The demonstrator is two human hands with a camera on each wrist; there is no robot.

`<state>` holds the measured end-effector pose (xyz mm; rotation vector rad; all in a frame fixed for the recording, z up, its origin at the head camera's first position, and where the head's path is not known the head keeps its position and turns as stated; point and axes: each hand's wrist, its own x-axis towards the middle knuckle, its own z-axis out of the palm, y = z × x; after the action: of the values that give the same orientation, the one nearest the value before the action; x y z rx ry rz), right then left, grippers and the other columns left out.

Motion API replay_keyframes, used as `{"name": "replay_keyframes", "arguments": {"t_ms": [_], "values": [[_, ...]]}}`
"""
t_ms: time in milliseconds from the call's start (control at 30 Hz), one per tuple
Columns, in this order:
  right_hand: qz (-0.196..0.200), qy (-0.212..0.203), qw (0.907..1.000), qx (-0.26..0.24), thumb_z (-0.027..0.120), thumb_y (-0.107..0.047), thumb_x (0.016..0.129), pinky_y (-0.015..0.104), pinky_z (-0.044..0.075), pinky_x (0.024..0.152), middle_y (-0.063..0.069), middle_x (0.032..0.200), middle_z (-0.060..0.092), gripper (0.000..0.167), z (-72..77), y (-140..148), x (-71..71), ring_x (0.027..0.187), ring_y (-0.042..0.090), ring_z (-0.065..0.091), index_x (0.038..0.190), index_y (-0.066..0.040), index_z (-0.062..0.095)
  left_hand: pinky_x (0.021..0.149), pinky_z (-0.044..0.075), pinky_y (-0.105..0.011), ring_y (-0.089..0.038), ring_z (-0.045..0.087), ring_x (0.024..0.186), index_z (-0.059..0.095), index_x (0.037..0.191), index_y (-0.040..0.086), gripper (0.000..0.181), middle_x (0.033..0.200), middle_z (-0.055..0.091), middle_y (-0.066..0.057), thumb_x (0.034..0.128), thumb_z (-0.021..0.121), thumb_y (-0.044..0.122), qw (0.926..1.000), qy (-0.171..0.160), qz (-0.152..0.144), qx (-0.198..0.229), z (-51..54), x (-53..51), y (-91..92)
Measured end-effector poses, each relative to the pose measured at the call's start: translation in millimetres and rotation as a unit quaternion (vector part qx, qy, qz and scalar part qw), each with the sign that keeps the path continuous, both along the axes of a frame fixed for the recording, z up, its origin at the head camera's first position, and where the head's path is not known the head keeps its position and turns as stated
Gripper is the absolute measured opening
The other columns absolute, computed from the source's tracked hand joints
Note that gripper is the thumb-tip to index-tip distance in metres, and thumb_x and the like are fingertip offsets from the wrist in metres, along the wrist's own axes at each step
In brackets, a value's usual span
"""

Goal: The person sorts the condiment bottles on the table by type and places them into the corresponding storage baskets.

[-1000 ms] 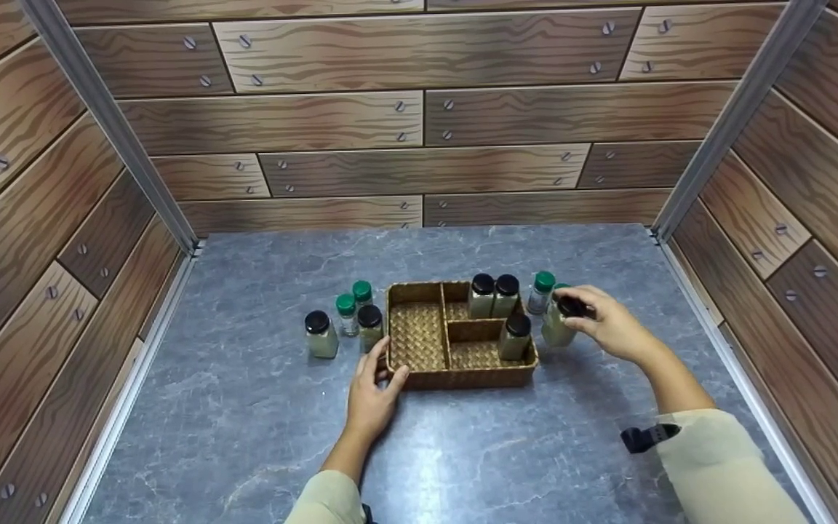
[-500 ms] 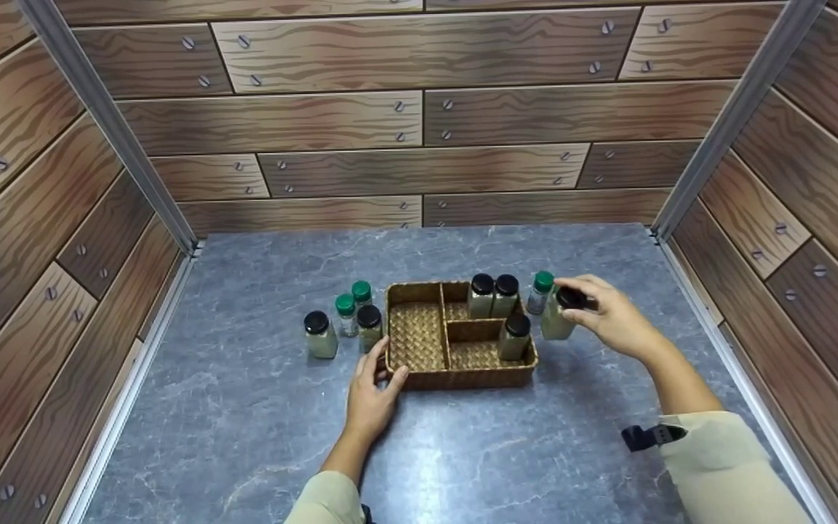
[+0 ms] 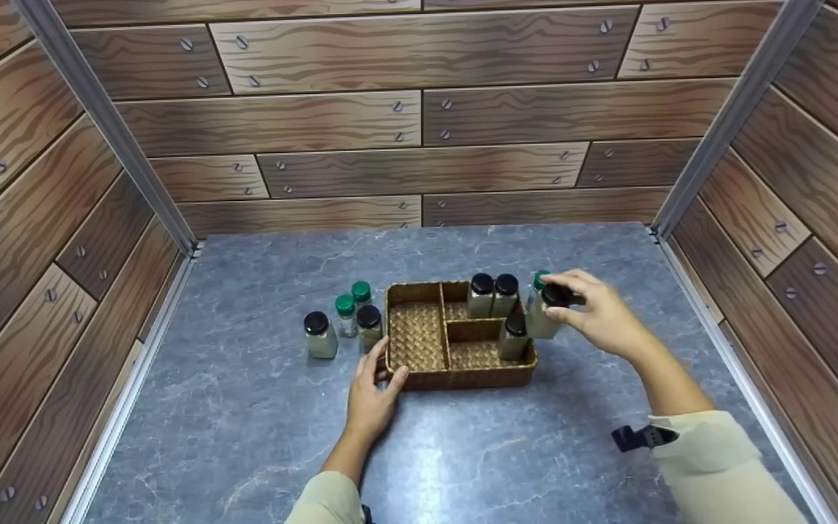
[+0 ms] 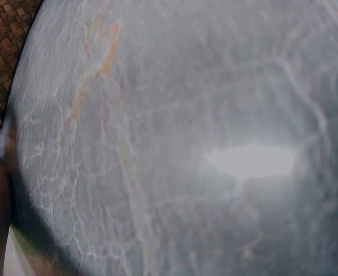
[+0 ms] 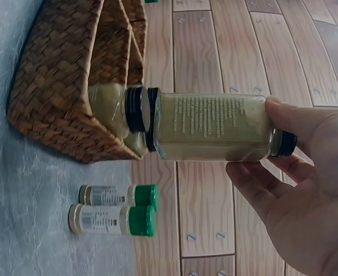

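The right hand (image 3: 602,311) pinches a black-capped jar (image 3: 543,322) near its top, at the right side of a woven basket (image 3: 471,378). In the right wrist view the jar (image 5: 212,127) hangs above the table, beside the basket (image 5: 57,75), with fingers and thumb of the hand (image 5: 307,172) round its cap end. The left hand (image 3: 372,400) holds the basket's front left corner. Two black-capped jars (image 3: 481,297) stand in the back right compartment, one (image 3: 513,339) in the front right. The left compartment holds nothing.
Left of the basket stand two black-capped jars (image 3: 321,336) and two green-capped bottles (image 3: 346,317). Two green-capped bottles (image 5: 100,220) stand right of the basket, below the raised jar. Wood-patterned walls (image 3: 346,120) enclose the grey table (image 3: 244,407).
The right hand has raised the black-capped jar and moved it left, to the basket's right edge. The left hand has stayed at the corner.
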<state>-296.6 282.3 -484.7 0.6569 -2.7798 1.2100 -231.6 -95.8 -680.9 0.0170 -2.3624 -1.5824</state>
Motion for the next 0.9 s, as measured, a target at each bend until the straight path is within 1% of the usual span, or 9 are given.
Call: {"name": "replay_keyframes", "arguments": {"t_ms": [200, 267, 367, 467, 633, 767, 900], "values": [[0.015, 0.002, 0.9999, -0.003, 0.084, -0.011, 0.094, 0.049, 0.060, 0.108, 0.015, 0.140, 0.069, 0.059, -1.9, -14.1, 4.4, 0.121, 0.033, 0.070, 0.150, -0.010, 0.064, 0.104, 0.061, -0.044, -0.026, 0.071, 0.117, 0.054, 0.159, 0.021, 0.064, 0.138, 0.064, -0.015, 0.1006, 0.078, 0.034, 1.0000, -0.004, 0.000, 0.000, -1.8, -0.1, -0.4], [0.022, 0.004, 0.9997, 0.002, 0.084, -0.013, 0.094, 0.049, 0.060, 0.108, 0.015, 0.141, 0.068, 0.062, -3.7, -20.1, 5.6, 0.120, 0.032, 0.071, 0.152, -0.012, 0.063, 0.103, 0.061, -0.044, -0.026, 0.071, 0.116, 0.054, 0.159, 0.021, 0.064, 0.137, 0.064, -0.015, 0.1007, 0.078, 0.035, 1.0000, -0.003, 0.000, 0.002, -2.4, -0.3, -0.9], [0.031, 0.001, 0.9995, 0.010, 0.086, -0.015, 0.092, 0.050, 0.061, 0.107, 0.014, 0.138, 0.069, 0.065, -8.4, -29.5, 6.9, 0.119, 0.031, 0.070, 0.153, -0.014, 0.062, 0.103, 0.060, -0.045, -0.026, 0.071, 0.116, 0.054, 0.159, 0.022, 0.064, 0.137, 0.064, -0.014, 0.1003, 0.078, 0.036, 1.0000, -0.004, 0.000, 0.002, -2.1, -0.6, -1.2], [0.041, -0.001, 0.9990, 0.015, 0.087, -0.015, 0.092, 0.050, 0.061, 0.105, 0.011, 0.134, 0.071, 0.063, -13.4, -38.5, 7.3, 0.118, 0.029, 0.070, 0.151, -0.013, 0.065, 0.103, 0.060, -0.044, -0.025, 0.071, 0.115, 0.055, 0.159, 0.023, 0.065, 0.138, 0.064, -0.013, 0.1000, 0.078, 0.037, 1.0000, -0.004, 0.001, 0.000, -2.4, -1.0, -1.2], [0.057, 0.000, 0.9982, 0.017, 0.087, -0.014, 0.091, 0.050, 0.061, 0.105, 0.011, 0.137, 0.071, 0.056, -20.9, -51.6, 5.9, 0.120, 0.030, 0.070, 0.144, -0.011, 0.069, 0.103, 0.060, -0.043, -0.025, 0.070, 0.115, 0.055, 0.158, 0.024, 0.064, 0.138, 0.064, -0.012, 0.0998, 0.078, 0.037, 1.0000, -0.004, 0.003, 0.000, -2.7, -1.2, -1.3], [0.060, 0.006, 0.9979, 0.024, 0.089, -0.015, 0.089, 0.053, 0.060, 0.107, 0.011, 0.137, 0.072, 0.054, -30.1, -59.0, 1.8, 0.121, 0.033, 0.071, 0.140, -0.013, 0.071, 0.103, 0.060, -0.043, -0.026, 0.070, 0.117, 0.054, 0.158, 0.022, 0.064, 0.141, 0.064, -0.012, 0.1001, 0.078, 0.037, 1.0000, -0.003, 0.002, -0.003, -2.5, -0.9, -1.3], [0.061, 0.004, 0.9976, 0.034, 0.088, -0.014, 0.089, 0.053, 0.061, 0.104, 0.011, 0.135, 0.073, 0.053, -39.2, -63.3, -3.7, 0.118, 0.034, 0.072, 0.139, -0.012, 0.071, 0.102, 0.060, -0.044, -0.026, 0.070, 0.116, 0.054, 0.158, 0.019, 0.065, 0.140, 0.064, -0.013, 0.1004, 0.078, 0.036, 1.0000, -0.004, 0.002, -0.004, -2.9, -1.1, -1.9]]}}
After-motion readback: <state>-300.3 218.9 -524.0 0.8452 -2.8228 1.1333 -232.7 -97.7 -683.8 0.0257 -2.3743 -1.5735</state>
